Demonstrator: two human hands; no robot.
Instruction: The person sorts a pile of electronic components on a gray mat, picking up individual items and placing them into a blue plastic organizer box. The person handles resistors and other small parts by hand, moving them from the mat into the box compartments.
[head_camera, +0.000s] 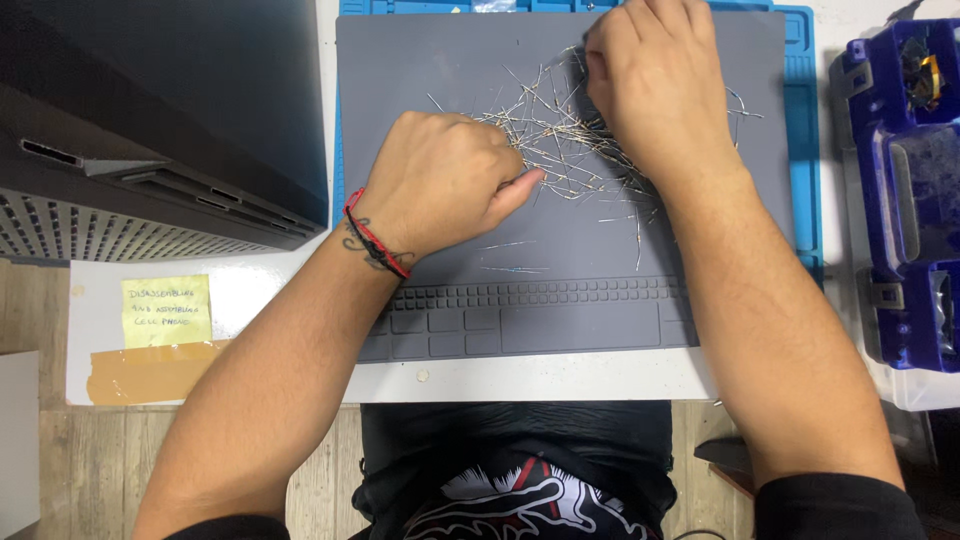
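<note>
Far left: a dark grey machine housing (150, 120) with vent slots fills the corner; below it a yellow sticky note (166, 311) and a strip of tan tape (150, 372) lie on the white tabletop (520, 380).
Left hand (440, 180): curled into a loose fist, thumb out, resting on the grey work mat (560, 300) at the left edge of the wire pile; a red cord bracelet (375, 235) circles the wrist.
Wire pile (560, 140): thin metal component leads, tangled, upper middle of the mat, between both hands.
Right hand (655, 75): fingers bent down into the pile's right side; what they pinch cannot be told.
Far right: a blue plastic parts organiser (900, 190).
</note>
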